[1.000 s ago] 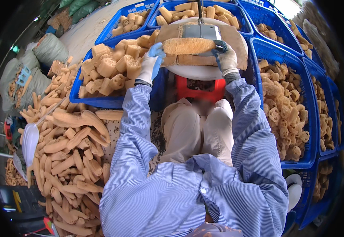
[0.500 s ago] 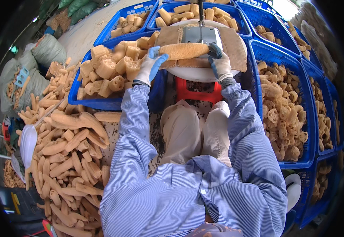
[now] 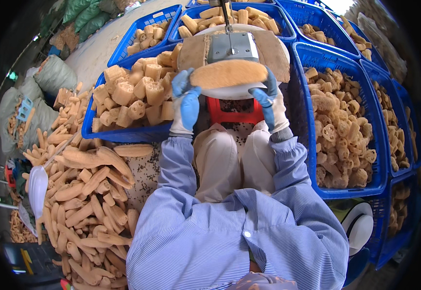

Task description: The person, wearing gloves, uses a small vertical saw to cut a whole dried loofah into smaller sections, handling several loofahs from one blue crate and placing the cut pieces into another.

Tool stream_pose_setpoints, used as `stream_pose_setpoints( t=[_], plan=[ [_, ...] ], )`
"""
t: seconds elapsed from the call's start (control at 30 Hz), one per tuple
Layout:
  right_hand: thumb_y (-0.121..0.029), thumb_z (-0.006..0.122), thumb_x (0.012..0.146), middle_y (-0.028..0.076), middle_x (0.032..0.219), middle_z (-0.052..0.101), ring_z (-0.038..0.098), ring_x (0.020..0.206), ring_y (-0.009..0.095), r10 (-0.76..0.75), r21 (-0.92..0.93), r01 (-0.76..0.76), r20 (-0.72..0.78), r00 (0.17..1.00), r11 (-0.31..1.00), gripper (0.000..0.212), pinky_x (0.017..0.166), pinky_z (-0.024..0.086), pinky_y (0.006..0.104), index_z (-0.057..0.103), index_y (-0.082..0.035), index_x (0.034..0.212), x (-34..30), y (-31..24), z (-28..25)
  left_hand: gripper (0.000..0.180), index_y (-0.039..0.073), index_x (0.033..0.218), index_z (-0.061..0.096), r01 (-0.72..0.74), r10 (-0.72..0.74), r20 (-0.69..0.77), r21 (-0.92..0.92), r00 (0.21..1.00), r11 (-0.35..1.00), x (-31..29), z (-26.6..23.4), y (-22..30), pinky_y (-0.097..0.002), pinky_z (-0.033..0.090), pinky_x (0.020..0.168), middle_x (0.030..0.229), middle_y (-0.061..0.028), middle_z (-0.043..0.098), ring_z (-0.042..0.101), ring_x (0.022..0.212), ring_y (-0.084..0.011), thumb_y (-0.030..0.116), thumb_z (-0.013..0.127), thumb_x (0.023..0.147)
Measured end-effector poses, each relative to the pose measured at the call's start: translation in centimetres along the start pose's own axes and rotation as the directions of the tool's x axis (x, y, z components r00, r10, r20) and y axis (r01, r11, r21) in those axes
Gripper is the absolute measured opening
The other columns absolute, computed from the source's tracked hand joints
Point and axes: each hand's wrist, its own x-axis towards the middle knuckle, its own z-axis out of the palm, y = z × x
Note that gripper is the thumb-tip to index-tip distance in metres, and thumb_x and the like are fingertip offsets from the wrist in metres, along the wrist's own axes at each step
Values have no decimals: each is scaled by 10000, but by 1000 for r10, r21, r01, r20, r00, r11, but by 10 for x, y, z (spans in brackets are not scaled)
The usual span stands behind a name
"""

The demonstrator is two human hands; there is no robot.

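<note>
Loofah (image 3: 228, 74) held crosswise in front of the grey machine (image 3: 244, 44), clamped by its ends between two gloved hands. Left hand (image 3: 185, 102) at one end, thumb spread below it; right hand (image 3: 271, 102) at the other, fingers partly behind the tip, so their exact contact is hidden. Loofah's surface looks smeared, and it covers the machine's near edge; cannot tell whether it touches the white disc (image 3: 239, 92) underneath. Upper rod (image 3: 227, 21) of the machine cut off by the frame's top.

Red stool (image 3: 244, 116) below, partly masked by disc and right hand. Left crate (image 3: 134, 133) full of cut pieces — its bottom layers out of sight. Heap (image 3: 92, 205) of whole loofahs at left, lower end cropped. Far-right crates sink into the dark rim; white object (image 3: 360, 228) at lower right, perhaps a hat, hard to make out.
</note>
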Motion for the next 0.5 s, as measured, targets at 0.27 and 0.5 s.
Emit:
stream_pose_setpoints(
  t=[0.27,0.5],
  plan=[
    [-338,641,944,114,1206,633,652,1018,197,-99,-78,69,-498,861,995,554,865,542,312,516,-8,1370,-41,-64,-34,769,104,1567,280,55,-112,233,239,966,969,-62,63,18,-340,378,1126,1546,-133,407,405,1418,-227,-115,570,889],
    [-297,743,873,215,1260,595,608,1152,323,-613,-421,446,-548,569,790,697,1002,495,427,452,45,1405,65,-128,-55,668,94,1541,334,249,-242,-62,268,968,931,-121,2,-11,-344,386,1120,1512,-141,439,447,1373,-230,-15,606,941]
  ],
)
